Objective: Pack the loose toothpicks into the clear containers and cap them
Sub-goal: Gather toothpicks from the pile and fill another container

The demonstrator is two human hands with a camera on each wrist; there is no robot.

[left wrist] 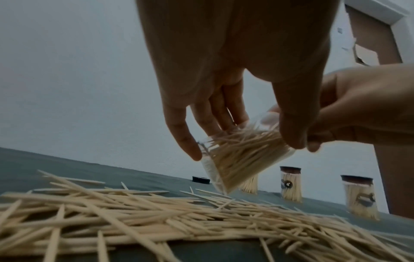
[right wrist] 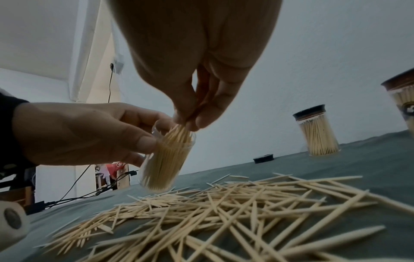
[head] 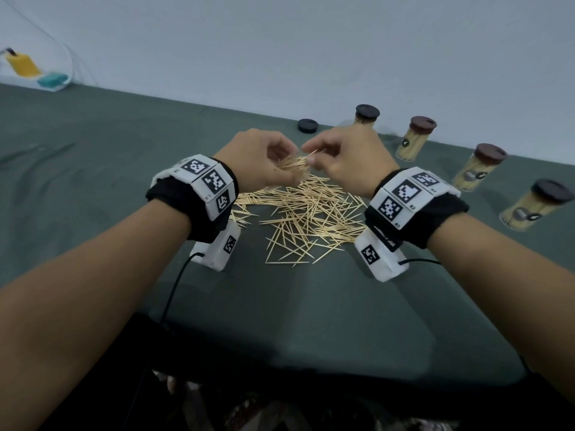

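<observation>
My left hand [head: 264,160] grips a clear uncapped container [left wrist: 237,159] nearly full of toothpicks, tilted above the table; the container [right wrist: 165,159] also shows in the right wrist view. My right hand [head: 339,157] pinches a few toothpicks [right wrist: 179,127] at the container's mouth. A wide pile of loose toothpicks [head: 305,216] lies on the green cloth below both hands. One loose black cap [head: 307,125] lies behind the hands.
Several capped containers full of toothpicks [head: 413,138] stand in a row along the right back of the table [head: 93,181]. A yellow item and a teal item [head: 53,79] sit far left by the wall. Cables [right wrist: 89,191] hang off the left edge.
</observation>
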